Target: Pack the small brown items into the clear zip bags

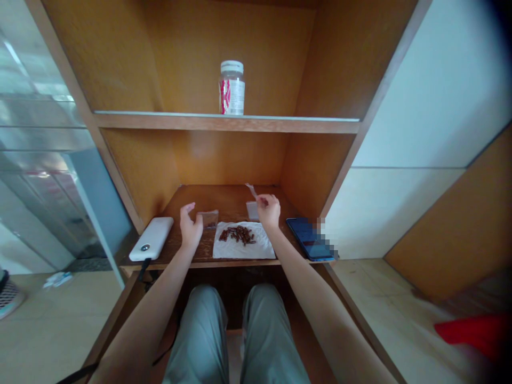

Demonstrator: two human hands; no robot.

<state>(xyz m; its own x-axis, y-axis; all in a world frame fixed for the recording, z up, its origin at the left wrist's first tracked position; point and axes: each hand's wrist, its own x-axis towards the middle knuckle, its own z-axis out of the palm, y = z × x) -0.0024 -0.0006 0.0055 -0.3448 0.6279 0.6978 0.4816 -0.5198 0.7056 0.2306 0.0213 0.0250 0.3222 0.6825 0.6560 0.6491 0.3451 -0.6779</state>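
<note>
Brown capsules (240,234) lie in a loose pile on a white tissue (228,250) at the middle of the wooden shelf. My right hand (269,209) is above the tissue's right back corner, its fingers pinched on a small clear plastic bag (251,190) that sticks up to the left. Under that bag another small clear bag (252,210) lies on the wood. My left hand (191,226) hovers left of the tissue with thumb and fingers apart, holding nothing. Beside its thumb is a clear zip bag (208,219) with a few dark pieces inside.
A white power bank (152,238) with a black cable lies at the shelf's left edge. On the right rests a dark phone (310,238). A white-capped bottle (232,88) stands on the upper shelf (280,124). Cabinet walls enclose both sides.
</note>
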